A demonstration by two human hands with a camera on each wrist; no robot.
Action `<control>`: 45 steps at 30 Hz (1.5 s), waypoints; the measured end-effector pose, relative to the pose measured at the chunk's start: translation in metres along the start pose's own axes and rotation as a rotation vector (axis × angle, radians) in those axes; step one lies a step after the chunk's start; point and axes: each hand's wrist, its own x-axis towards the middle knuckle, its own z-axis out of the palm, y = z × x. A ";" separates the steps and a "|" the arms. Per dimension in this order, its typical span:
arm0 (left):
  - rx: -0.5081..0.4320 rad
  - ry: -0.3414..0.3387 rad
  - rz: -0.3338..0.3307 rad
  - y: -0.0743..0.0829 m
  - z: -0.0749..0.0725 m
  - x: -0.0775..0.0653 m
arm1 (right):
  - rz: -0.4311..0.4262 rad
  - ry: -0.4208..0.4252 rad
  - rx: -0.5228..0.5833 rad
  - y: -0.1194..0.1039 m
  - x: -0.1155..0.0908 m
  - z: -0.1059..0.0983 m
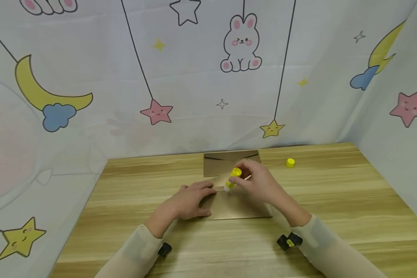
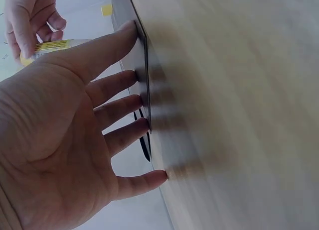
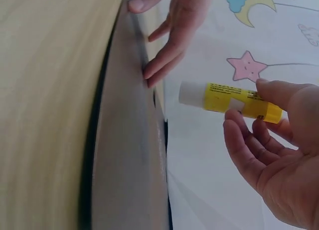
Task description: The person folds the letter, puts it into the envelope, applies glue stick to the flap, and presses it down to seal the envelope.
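Note:
A yellow glue stick [image 1: 233, 177] with its white end pointing down is pinched between the thumb and fingers of my right hand [image 1: 258, 181]. That white end is close over a brown envelope [image 1: 239, 206]; in the right wrist view the glue stick [image 3: 232, 100] appears a little apart from the paper. My left hand [image 1: 191, 200] rests on the envelope's left side, fingers spread and fairly straight. Seen from the left wrist, the fingertips of the left hand [image 2: 75, 125] touch the envelope and the little finger touches the table.
A second brown envelope [image 1: 215, 166], its flap folded down, lies behind the first near the curtain. The yellow cap [image 1: 290, 163] stands to the right on the wooden table [image 1: 333, 200]. A white printed curtain [image 1: 194, 77] closes off the back and sides.

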 end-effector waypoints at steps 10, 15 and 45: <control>0.008 0.007 0.011 0.003 -0.003 0.007 | 0.181 0.042 0.413 0.010 0.005 -0.015; 0.017 0.039 0.037 0.004 -0.006 0.007 | 0.257 0.064 0.563 0.011 0.005 -0.020; -1.586 0.663 -0.187 0.054 -0.026 0.060 | 0.440 0.105 1.126 -0.005 0.014 0.016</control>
